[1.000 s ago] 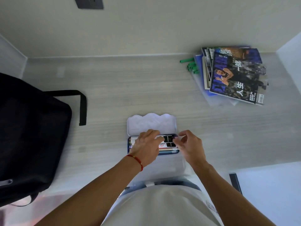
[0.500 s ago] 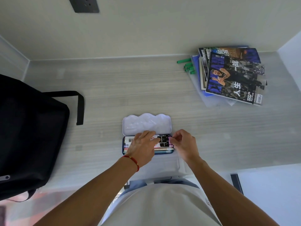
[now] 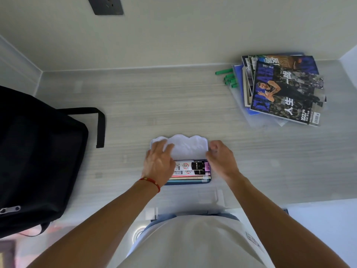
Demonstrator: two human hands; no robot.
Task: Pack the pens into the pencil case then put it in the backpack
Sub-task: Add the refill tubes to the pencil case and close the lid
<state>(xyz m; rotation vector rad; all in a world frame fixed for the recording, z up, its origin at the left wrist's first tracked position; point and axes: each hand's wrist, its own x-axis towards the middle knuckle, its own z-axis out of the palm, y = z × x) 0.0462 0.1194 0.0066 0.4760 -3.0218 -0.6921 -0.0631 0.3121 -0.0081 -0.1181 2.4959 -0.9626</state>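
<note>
Black fabric backpack (image 3: pixel 36 157) sits well off to the outer side of the left fingers, on the pale wood-grain desk (image 3: pixel 173 105), zip pull visible at its near end; can't tell if the main opening is unzipped. Stack of glossy magazines (image 3: pixel 284 89) lies far out beyond the right fingers, with a few green marker pens (image 3: pixel 229 78) poking out at its side, apart from the case. Blue tin pencil case (image 3: pixel 190 172) is right under both hands, base full of pens (image 3: pixel 193 169) lying lengthwise, white scalloped lid (image 3: pixel 185 147) hinged open flat on the far side. Left hand (image 3: pixel 159 163) has fingers (image 3: pixel 163 147) spread and resting on the lid's left corner, palm over the left end of the base. Right hand (image 3: pixel 222 161) has fingers curled at the lid's right edge, looks like a light pinch on the rim, though contact isn't fully clear. Step, as I read it: packing done, closing the lid. Next move needs both corners swung toward the body evenly and pressed until the tin shuts; any pen riding high would block it. Then carry to the backpack. Room: plain off-white wall behind the desk, dark wall socket plate (image 3: pixel 107 5) up top, white side panel beyond the magazines.
</note>
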